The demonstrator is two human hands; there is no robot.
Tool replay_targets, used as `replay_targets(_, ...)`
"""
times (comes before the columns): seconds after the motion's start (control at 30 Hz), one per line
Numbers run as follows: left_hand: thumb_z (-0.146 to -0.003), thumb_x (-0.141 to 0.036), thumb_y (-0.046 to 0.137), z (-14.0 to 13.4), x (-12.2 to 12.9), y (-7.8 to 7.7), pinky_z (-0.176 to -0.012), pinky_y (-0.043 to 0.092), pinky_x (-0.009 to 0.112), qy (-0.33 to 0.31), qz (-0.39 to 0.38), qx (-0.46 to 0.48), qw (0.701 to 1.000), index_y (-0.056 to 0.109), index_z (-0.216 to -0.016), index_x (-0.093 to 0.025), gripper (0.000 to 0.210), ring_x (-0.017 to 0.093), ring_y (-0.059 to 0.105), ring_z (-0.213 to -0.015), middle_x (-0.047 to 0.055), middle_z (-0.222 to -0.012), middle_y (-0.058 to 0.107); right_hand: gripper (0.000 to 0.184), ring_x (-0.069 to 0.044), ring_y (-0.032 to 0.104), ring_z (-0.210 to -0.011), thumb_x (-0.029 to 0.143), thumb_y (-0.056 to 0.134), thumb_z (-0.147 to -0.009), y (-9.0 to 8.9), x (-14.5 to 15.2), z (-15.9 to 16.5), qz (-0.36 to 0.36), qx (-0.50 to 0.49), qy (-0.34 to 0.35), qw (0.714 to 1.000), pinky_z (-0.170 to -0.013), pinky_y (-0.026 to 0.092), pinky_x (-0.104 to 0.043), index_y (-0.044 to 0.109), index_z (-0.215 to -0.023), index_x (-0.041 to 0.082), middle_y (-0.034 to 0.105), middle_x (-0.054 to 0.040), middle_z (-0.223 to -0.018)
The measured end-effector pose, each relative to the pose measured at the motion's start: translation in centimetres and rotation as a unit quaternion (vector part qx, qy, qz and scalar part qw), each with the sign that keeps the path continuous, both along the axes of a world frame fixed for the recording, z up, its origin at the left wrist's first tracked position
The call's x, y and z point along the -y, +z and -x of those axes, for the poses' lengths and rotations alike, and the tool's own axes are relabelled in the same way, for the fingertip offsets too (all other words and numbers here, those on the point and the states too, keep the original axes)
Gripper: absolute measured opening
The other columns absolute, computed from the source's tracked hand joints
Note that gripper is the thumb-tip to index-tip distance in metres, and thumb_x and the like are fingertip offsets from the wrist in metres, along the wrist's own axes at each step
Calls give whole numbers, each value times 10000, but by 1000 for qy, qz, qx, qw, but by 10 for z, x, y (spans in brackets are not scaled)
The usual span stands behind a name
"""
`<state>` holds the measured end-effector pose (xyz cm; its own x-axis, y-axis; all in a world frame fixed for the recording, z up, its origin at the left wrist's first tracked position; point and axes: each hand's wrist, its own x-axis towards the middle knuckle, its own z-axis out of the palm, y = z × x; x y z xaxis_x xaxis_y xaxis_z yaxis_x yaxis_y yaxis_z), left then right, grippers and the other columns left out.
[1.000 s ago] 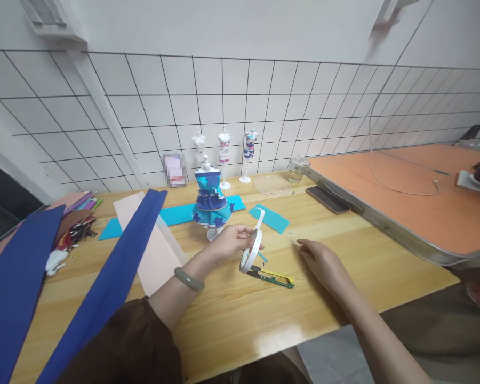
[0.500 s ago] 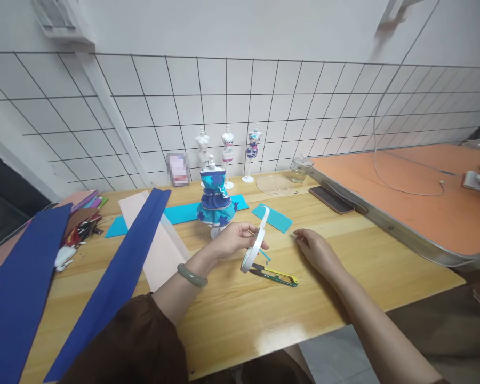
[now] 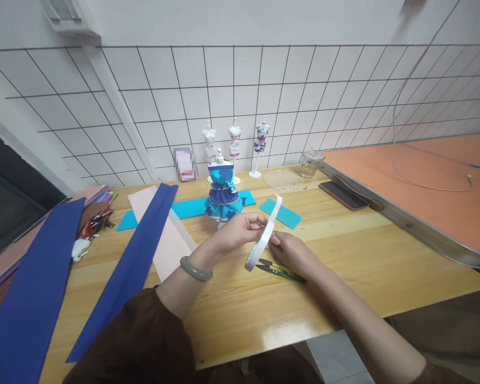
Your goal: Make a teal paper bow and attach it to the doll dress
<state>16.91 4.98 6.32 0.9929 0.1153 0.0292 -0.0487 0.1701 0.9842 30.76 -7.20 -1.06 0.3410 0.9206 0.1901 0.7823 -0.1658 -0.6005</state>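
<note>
My left hand (image 3: 242,234) grips a narrow roll of white tape (image 3: 260,246) with its loose end sticking up past the fingers. Close against the roll, my right hand (image 3: 296,253) has its fingers bent together; whatever they hold, if anything, is hidden. Under that hand lie thread snips (image 3: 282,273) with green and yellow handles, partly covered. A small turquoise paper piece (image 3: 290,216) rests just behind both hands. Beyond my left hand stands a mini dress form (image 3: 223,186) wearing a blue and turquoise ruffled dress.
Dark blue paper strips (image 3: 124,272), a pale pink sheet (image 3: 168,234) and a long turquoise strip (image 3: 190,207) lie to the left. Three small dress forms (image 3: 260,140) stand at the back. A phone (image 3: 343,195) and glass cup (image 3: 309,166) sit near the orange-topped surface (image 3: 432,192).
My right hand has moved left from the table to beside the tape roll, now over the snips. My left hand keeps the tape. The camera view has shifted slightly.
</note>
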Motion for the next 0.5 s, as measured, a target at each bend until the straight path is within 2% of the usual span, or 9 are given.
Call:
replay_targets(0.17,-656,-391,694,8,-1,16,-681,467,279,11,-12,27,999,555,-749,-125,314,135,609,-650,70,-710,659,111,-151,538,-600,220,439,-777,-1,-3,-3,-4,0,-9,1000,-541,373,-256,540,-737,198,605,-11,-668)
replay_targets(0.3,-675,-345,690,16,0,31,-688,466,284,27,-37,40,998,548,-742,-129,267,121,586,-612,41,-644,635,119,-135,539,-592,244,431,-788,7,-15,3,-22,-9,5,1000,-527,383,-237,535,-748,200,601,12,-661)
replay_targets(0.5,-691,-351,677,21,-1,36,-701,464,300,23,-36,42,998,539,-739,-135,260,120,584,-591,18,-592,614,174,-150,559,-599,232,460,-777,12,-33,17,-86,2,32,996,-546,406,-245,561,-636,210,613,-3,-626)
